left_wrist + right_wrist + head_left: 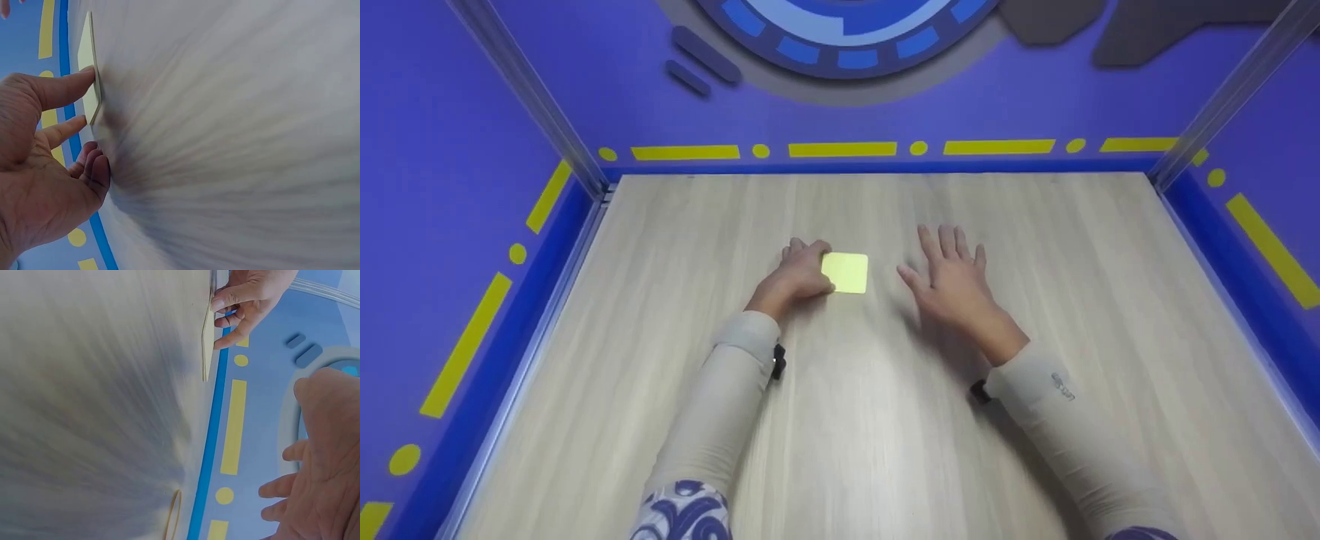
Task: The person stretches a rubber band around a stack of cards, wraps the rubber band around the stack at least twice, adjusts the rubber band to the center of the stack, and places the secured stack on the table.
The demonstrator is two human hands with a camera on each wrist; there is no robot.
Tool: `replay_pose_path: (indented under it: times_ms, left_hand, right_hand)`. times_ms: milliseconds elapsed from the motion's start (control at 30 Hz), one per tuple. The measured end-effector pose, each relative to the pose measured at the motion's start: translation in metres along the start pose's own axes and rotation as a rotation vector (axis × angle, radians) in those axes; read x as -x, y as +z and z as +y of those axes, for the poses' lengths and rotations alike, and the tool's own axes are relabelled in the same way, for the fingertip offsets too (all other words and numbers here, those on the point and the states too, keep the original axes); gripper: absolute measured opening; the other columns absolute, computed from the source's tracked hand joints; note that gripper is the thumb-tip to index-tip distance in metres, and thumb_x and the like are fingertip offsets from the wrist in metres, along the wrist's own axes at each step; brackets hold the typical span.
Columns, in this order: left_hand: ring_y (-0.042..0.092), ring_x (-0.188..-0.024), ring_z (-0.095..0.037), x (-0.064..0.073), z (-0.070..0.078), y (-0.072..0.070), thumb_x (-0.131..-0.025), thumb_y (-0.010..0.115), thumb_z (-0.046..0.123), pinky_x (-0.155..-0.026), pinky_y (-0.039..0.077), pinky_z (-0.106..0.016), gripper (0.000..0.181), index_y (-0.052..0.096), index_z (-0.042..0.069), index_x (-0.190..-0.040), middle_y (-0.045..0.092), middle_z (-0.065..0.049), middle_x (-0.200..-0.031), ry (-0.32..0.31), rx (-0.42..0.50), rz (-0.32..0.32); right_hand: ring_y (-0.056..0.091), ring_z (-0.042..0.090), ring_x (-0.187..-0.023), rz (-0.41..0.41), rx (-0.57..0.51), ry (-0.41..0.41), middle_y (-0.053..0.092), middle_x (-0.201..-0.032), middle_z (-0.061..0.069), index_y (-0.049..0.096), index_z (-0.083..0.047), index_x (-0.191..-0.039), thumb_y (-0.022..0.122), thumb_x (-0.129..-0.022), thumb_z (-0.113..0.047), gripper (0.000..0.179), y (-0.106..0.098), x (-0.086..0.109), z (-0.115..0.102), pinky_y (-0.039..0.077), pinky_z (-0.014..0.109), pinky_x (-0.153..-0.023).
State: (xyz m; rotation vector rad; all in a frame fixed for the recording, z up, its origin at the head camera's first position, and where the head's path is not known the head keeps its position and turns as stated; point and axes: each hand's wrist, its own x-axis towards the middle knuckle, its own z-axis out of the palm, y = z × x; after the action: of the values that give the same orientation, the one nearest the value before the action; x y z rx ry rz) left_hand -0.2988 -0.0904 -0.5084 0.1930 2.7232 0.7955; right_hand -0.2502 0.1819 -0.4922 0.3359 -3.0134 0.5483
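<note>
A thin, pale yellow square tile (pixel 847 273) with rounded corners lies flat near the middle of the wooden table. My left hand (pixel 801 272) holds its left end, thumb at the near corner and index finger at the far one. From the left wrist, the tile (pixel 85 53) shows edge-on between thumb and index finger, with the other fingers curled beside it. To the right of the tile, my right hand (pixel 956 285) is spread palm down above the table, touching nothing. In the right wrist view, a thin, tan-edged oval shape (pixel 169 524) lies on the table, its kind unclear.
The wooden table (pixel 840 450) is bounded by blue-purple panels (pixel 840 120) with yellow dashes and dots. Metal posts (pixel 536 97) stand at the back corners. Both forearms wear light sleeves, with a dark device (pixel 778 361) at the left wrist.
</note>
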Motion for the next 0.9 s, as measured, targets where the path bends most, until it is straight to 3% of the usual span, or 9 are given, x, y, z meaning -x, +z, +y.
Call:
replay_pose_path:
  times_ms: [200, 400, 500, 700, 900]
  left_hand:
    - [0.037, -0.113, -0.028, -0.001, 0.0, -0.002, -0.075, 0.077, 0.018, -0.099, 0.041, -0.044, 0.067, 0.047, 0.014, -0.135, 0.038, -0.013, -0.125, -0.028, 0.024, -0.021]
    - [0.038, -0.114, -0.029, -0.002, 0.0, -0.003, -0.073, 0.078, 0.017, -0.102, 0.041, -0.045, 0.066, 0.046, 0.01, -0.13, 0.039, -0.013, -0.125, -0.027, 0.026, -0.02]
    - [0.037, -0.114, -0.029, -0.002, -0.001, -0.004, -0.071, 0.079, 0.016, -0.103, 0.04, -0.045, 0.068, 0.044, 0.01, -0.13, 0.039, -0.013, -0.125, -0.017, 0.029, -0.011]
    - [0.041, -0.112, -0.03, -0.002, -0.001, -0.003, -0.071, 0.076, 0.012, -0.1, 0.043, -0.046, 0.074, 0.037, 0.012, -0.133, 0.046, -0.013, -0.122, 0.009, 0.053, -0.016]
    - [0.043, -0.113, -0.029, -0.001, 0.002, 0.001, -0.07, 0.075, 0.008, -0.101, 0.044, -0.045, 0.078, 0.033, 0.015, -0.135, 0.045, -0.013, -0.124, 0.006, 0.079, -0.016]
  right_hand:
    - [0.008, 0.044, -0.155, -0.012, -0.017, 0.0, 0.014, -0.167, 0.019, 0.014, -0.022, -0.161, 0.035, -0.096, -0.07, 0.083, 0.005, 0.001, -0.001, 0.003, 0.073, -0.118]
    - [0.014, 0.046, -0.153, -0.069, -0.079, -0.028, 0.023, -0.163, 0.025, 0.018, -0.016, -0.16, 0.044, -0.097, -0.063, 0.082, 0.012, -0.004, -0.011, 0.013, 0.072, -0.118]
    - [0.022, 0.044, -0.151, -0.099, -0.14, -0.038, 0.03, -0.16, 0.025, 0.023, -0.011, -0.158, 0.05, -0.097, -0.057, 0.081, 0.017, -0.012, -0.019, 0.02, 0.065, -0.121]
    - [0.039, 0.035, -0.146, -0.175, -0.403, 0.054, 0.042, -0.155, 0.018, 0.029, -0.009, -0.155, 0.058, -0.098, -0.042, 0.071, 0.034, -0.031, -0.028, 0.031, 0.049, -0.122]
    - [0.049, 0.031, -0.137, -0.22, -0.647, 0.203, 0.052, -0.146, 0.015, 0.034, -0.009, -0.152, 0.06, -0.098, -0.029, 0.064, 0.045, -0.052, -0.035, 0.041, 0.045, -0.116]
